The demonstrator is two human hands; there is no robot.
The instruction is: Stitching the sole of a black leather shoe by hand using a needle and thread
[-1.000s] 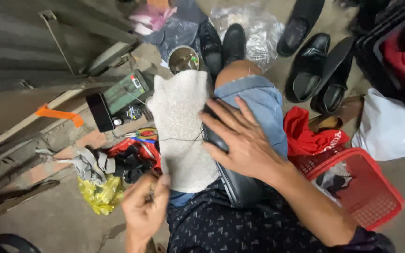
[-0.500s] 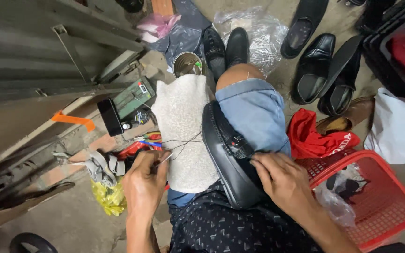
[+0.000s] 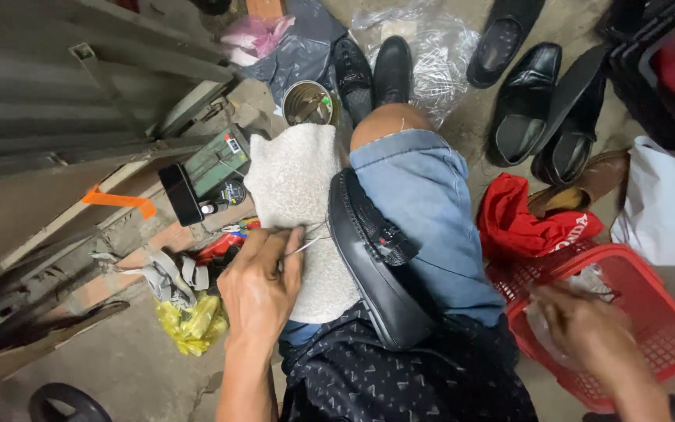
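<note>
Shoe, black leather with stitched sole [image 3: 376, 266], wedged between knees beside white towel [image 3: 298, 203]. Left hand [image 3: 259, 289] pinches thin needle [image 3: 300, 248]; thread may snag. Right hand [image 3: 580, 332], grip blurred, cannot tell, in red plastic basket [image 3: 666, 320]: unheld shoe could slip.

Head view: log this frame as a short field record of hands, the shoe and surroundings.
left hand: pinches a thin metal needle over the white towel
right hand: reaches into the red basket, touching a clear plastic bag
black shoe: lies between the thighs, no hand on it
nearby: tin can, red cloth, black shoes on the floor
</note>
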